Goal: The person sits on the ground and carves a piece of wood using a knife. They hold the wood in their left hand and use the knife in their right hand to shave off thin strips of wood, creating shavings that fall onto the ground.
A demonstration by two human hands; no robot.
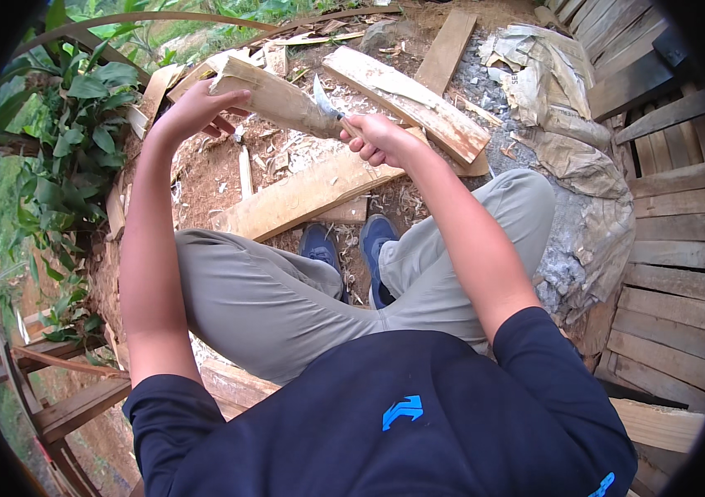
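Note:
My right hand (379, 139) is closed round the wooden handle of a knife (324, 98) with a curved, pale metal blade. The blade points up and away, beside the right end of a thick wood block (278, 99). That block lies slantwise in front of me, its bark-coloured side facing me. My left hand (202, 109) is at the block's left end, fingers stretched and apart, seemingly touching its edge; whether it bears on the wood cannot be made out. Below the block, a flat plank (311, 195) rests on the ground, running up to the right under my right hand.
A pale, rough-faced beam (410, 99) lies beyond my right hand, with another board (447, 51) behind it. Wood shavings (211, 170) litter the brown soil. A crumpled sack (547, 91) and grey ash are at right, before a slatted wooden wall (671, 290). Leafy plants (62, 149) grow at left.

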